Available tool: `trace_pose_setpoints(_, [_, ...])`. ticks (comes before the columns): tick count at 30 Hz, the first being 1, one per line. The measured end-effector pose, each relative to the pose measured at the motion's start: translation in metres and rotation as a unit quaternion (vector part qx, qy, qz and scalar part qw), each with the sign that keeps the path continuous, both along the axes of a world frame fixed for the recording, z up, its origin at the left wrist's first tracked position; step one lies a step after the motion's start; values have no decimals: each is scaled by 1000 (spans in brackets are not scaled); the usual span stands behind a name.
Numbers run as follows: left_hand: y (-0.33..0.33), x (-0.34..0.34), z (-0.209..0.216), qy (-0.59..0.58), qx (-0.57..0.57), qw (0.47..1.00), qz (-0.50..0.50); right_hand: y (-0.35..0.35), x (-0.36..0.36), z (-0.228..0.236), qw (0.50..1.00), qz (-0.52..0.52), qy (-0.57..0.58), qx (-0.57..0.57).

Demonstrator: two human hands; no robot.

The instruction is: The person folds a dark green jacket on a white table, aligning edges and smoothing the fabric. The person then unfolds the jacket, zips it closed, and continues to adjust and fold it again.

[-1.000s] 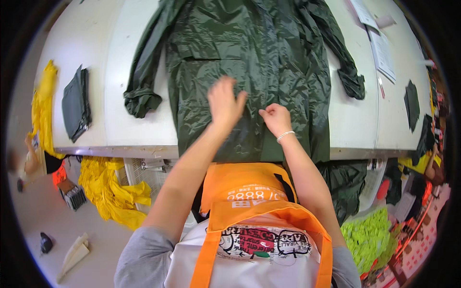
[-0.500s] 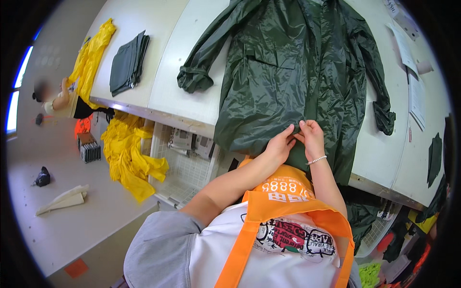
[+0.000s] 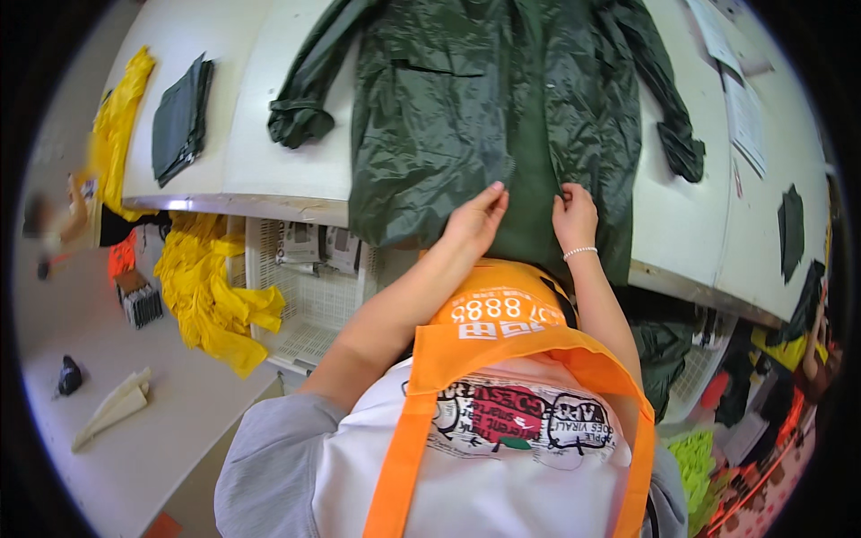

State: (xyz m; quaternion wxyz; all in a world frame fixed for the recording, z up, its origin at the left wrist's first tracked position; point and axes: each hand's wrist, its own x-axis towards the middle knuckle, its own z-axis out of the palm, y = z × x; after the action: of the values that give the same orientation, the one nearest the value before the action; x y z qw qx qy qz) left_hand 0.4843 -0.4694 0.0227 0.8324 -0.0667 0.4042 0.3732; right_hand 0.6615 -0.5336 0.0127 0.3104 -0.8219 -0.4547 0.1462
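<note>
A glossy dark green raincoat (image 3: pixel 430 117) lies spread over the white table, its hem hanging past the near edge. Its front is parted, and a strip of smooth green inner fabric shows between the two panels. My left hand (image 3: pixel 480 218) pinches the edge of the left panel close to the hem. Across the gap, my right hand (image 3: pixel 575 217), with a beaded bracelet at the wrist, is closed on the edge of the right panel. The fingertips of both hands are partly hidden in the fabric.
Folded dark green garments (image 3: pixel 182 121) lie on the table's left part. Yellow garments (image 3: pixel 202 282) hang over a white basket (image 3: pixel 309 309) below the table edge. Papers (image 3: pixel 743 121) lie at the right. Another person (image 3: pixel 67 215) handles a yellow garment at the far left.
My hands were close together at the coat's front and are now apart, each with one panel edge. The front has opened between them. The whole view has shifted.
</note>
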Motion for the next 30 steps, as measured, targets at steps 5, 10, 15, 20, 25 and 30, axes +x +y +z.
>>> trace_pose_setpoints(5, [1,4,7,23,-20,999,-32,-1,22,2,991,-81,102,-1])
trace_pose_setpoints(10, [4,3,18,-25,-39,997,-56,6,12,54,981,-134,89,108])
trace_pose_setpoints(15, [5,14,32,-56,-36,996,-65,8,3,67,987,-69,72,128])
trace_pose_setpoints(20, [-3,31,34,-22,27,996,-85,8,-13,58,988,23,77,132])
trace_pose_setpoints(25, [5,45,33,20,10,996,-81,12,-33,50,994,10,107,14])
trace_pose_setpoints(30, [16,52,16,39,25,994,-102,14,-31,43,982,1,166,-90])
